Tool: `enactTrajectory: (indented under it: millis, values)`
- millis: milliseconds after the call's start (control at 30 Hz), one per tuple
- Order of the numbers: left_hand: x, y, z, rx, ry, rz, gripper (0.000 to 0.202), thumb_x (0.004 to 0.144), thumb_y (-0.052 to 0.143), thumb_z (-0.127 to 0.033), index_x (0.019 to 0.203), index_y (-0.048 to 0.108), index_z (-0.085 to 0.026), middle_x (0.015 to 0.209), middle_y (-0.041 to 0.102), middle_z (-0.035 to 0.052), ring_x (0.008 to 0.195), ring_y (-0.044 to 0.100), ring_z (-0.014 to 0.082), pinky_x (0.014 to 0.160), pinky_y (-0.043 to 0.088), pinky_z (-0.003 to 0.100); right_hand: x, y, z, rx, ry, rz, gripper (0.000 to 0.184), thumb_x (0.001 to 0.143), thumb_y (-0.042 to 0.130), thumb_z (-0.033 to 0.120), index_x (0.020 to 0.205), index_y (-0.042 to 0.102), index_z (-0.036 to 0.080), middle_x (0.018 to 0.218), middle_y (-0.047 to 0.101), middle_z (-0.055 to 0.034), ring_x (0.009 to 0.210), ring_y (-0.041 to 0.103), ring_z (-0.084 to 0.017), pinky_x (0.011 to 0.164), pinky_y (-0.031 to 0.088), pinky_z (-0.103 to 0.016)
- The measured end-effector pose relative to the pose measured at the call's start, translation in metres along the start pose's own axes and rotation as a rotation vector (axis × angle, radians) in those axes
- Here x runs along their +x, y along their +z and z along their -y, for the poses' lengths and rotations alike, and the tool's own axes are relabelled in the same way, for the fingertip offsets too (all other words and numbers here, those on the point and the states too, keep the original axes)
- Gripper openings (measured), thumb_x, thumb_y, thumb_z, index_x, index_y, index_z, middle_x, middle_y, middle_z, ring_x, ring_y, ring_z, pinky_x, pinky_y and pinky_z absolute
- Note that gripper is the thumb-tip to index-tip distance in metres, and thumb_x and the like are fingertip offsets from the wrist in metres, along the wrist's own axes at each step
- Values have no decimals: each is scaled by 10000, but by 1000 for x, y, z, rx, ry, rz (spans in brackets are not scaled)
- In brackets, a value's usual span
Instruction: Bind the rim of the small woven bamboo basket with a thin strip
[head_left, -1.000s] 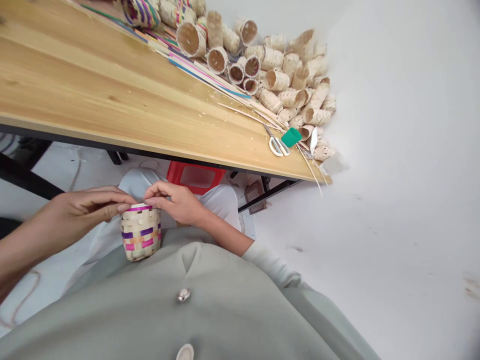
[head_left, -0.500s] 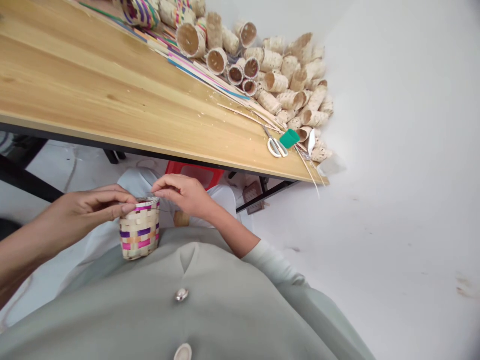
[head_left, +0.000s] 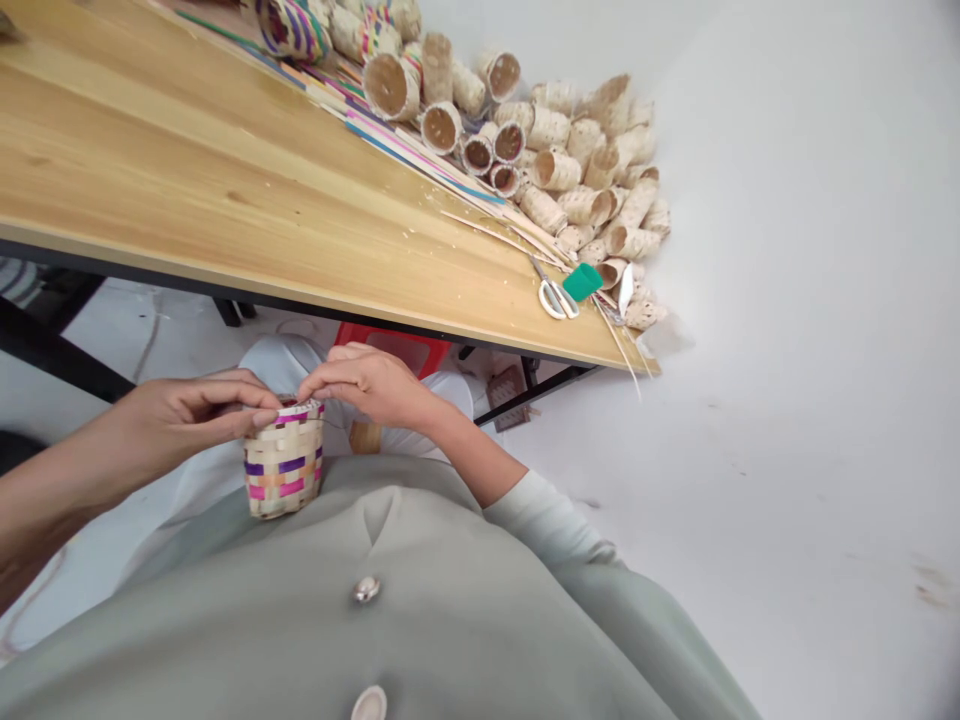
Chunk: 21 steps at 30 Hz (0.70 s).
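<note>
A small woven basket [head_left: 285, 465] with pink, purple and orange strips stands upright against my lap. My left hand [head_left: 206, 410] pinches its rim on the left side, thumb outside and fingers over the opening. At the rim's right side is my right hand [head_left: 367, 383], with thumb and forefinger pressed together just above the edge. What those fingertips hold is too small to make out. A thin dark strand shows near the right side of the rim, below the right hand. The inside of the basket is mostly hidden by my fingers.
On the wooden table [head_left: 247, 200] lie white-handled scissors [head_left: 556, 298], a green cup-like piece [head_left: 583, 283] and thin coloured strips [head_left: 420, 150]. Many pale bark-like tubes [head_left: 555, 170] are heaped along its back edge. Below the table is a red stool [head_left: 435, 357].
My right hand has come slightly left and closer to the basket's rim. The left hand keeps its pinch on the rim. The whole view has shifted a little.
</note>
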<state>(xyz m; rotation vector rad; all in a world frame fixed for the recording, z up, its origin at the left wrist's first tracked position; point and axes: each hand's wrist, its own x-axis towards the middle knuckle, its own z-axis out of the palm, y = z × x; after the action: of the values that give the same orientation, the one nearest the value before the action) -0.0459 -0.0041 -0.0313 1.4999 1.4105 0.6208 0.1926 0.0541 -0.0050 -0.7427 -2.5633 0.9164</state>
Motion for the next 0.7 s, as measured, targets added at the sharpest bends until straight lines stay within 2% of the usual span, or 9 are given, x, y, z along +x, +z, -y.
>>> enactTrajectory:
  millis: [100, 233, 500, 700]
  values:
    - [0, 1, -4, -77, -47, 34, 522, 628, 756, -714, 790, 778, -218, 1023, 728, 74, 947, 658, 245, 849, 579, 326, 1, -1, -2, 35, -29, 6, 203, 1029, 583, 190, 993, 782, 174, 877, 651, -19, 924, 577, -155, 903, 444, -262]
    - [0, 3, -8, -103, -58, 26, 502, 588, 778, -691, 755, 778, -218, 992, 717, 80, 935, 646, 252, 819, 571, 325, 2, -2, -4, 69, -36, 21, 204, 1024, 580, 189, 974, 777, 188, 882, 655, -15, 920, 577, -155, 883, 443, -256]
    - [1, 1, 0, -100, 13, 71, 409, 690, 762, -628, 801, 780, -235, 986, 715, 69, 919, 643, 237, 799, 556, 299, 3, -3, -6, 180, -6, 61, 197, 994, 595, 193, 904, 767, 229, 893, 672, -6, 928, 586, -153, 918, 448, -252]
    - [2, 0, -6, -77, 86, 116, 341, 706, 730, -577, 768, 787, -247, 914, 724, 62, 845, 656, 225, 740, 542, 280, 10, -3, -9, 316, -26, 137, 178, 970, 618, 171, 872, 759, 216, 869, 669, 3, 883, 595, -137, 929, 468, -251]
